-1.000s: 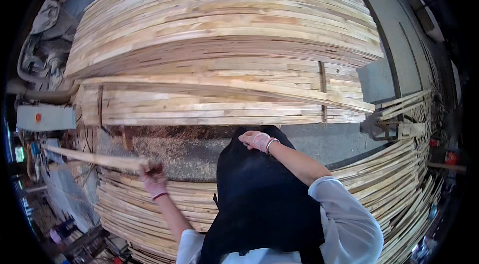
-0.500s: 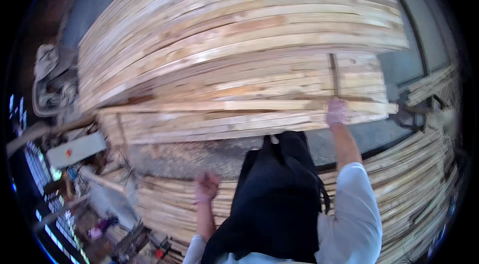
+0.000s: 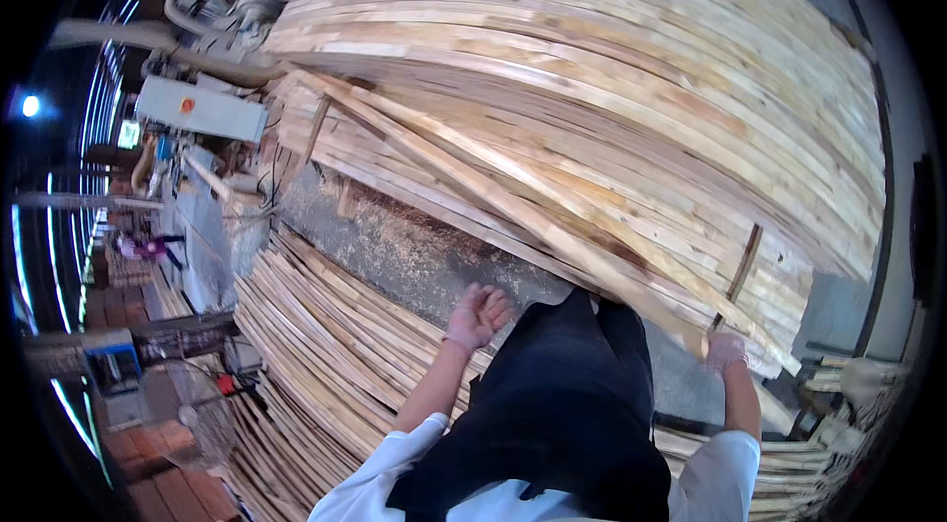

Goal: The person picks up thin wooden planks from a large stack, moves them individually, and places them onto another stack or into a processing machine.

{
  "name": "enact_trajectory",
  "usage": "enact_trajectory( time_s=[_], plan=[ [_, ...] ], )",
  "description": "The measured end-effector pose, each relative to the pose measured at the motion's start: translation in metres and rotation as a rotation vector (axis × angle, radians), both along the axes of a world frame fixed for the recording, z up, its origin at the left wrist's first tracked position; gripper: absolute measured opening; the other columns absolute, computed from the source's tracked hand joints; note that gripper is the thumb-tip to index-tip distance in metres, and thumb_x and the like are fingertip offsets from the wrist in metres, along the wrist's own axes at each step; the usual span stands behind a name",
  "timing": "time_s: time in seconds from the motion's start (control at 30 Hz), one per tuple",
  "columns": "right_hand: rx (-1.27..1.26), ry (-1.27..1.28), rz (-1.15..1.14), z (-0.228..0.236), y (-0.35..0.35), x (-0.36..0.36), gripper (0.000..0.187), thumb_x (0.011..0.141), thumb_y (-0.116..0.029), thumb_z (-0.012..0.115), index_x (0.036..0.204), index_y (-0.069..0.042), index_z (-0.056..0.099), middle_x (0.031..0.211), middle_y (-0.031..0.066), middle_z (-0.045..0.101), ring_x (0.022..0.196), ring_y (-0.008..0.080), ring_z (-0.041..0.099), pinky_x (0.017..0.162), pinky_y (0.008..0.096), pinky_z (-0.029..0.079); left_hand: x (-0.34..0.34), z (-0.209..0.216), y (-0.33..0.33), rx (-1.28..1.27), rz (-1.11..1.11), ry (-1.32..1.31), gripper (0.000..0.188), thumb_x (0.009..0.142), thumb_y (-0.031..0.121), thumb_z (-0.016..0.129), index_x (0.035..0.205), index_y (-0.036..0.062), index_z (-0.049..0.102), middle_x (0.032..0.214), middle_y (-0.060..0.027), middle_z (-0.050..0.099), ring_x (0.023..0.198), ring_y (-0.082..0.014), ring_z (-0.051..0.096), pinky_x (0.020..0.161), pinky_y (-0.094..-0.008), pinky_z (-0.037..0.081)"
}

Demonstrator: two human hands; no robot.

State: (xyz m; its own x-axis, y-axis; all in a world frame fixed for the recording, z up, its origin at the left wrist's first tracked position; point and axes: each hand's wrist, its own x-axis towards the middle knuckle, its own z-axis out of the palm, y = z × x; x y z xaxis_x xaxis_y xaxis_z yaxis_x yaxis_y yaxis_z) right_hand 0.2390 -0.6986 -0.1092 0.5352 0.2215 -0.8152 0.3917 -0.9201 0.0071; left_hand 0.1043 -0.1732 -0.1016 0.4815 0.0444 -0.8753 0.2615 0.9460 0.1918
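My right hand is closed around a long wooden strip near its right end. The strip slants across the front of a low stack of boards, its far end up at the left. A second loose strip lies next to it on the stack, and my right hand is close to that one's end too. My left hand hangs in the air with its palm up and its fingers apart, lightly curled, holding nothing. Below it is the sawdust-strewn floor.
A higher, wide stack of boards stands behind. Thin strips lie in a pile at the lower left. Narrow crosspieces rest on the lower stack. Left are a pale control box and a round fan. A person is far left.
My view has swung to the left. The held strip, nearly level along the stack before, now slants down toward me at its right end. My left hand stays empty.
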Motion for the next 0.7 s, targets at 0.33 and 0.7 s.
enact_trajectory(
  time_s=[0.33, 0.7],
  plan=[
    [0.066, 0.292, -0.357, 0.106, 0.033, -0.205, 0.066, 0.060, -0.045, 0.079, 0.117, -0.018, 0.061, 0.106, 0.0104, 0.067, 0.098, 0.0285, 0.063, 0.087, 0.0376, 0.048, 0.010, -0.024, -0.019, -0.135, 0.042, -0.136, 0.021, 0.087, 0.026, 0.062, 0.096, 0.0094, 0.053, 0.082, -0.0077, 0.054, 0.073, -0.0267, 0.052, 0.080, -0.0527, 0.048],
    [0.023, -0.192, -0.543, 0.061, 0.004, -0.277, 0.025, 0.073, -0.018, 0.066, 0.099, -0.019, 0.067, 0.093, 0.0122, 0.068, 0.092, 0.0328, 0.064, 0.081, 0.0405, 0.051, -0.025, 0.000, -0.020, -0.061, 0.109, -0.035, 0.015, 0.083, 0.014, 0.064, 0.076, 0.0139, 0.050, 0.062, -0.0019, 0.045, 0.054, -0.0215, 0.046, 0.064, -0.0450, 0.047]
  ],
)
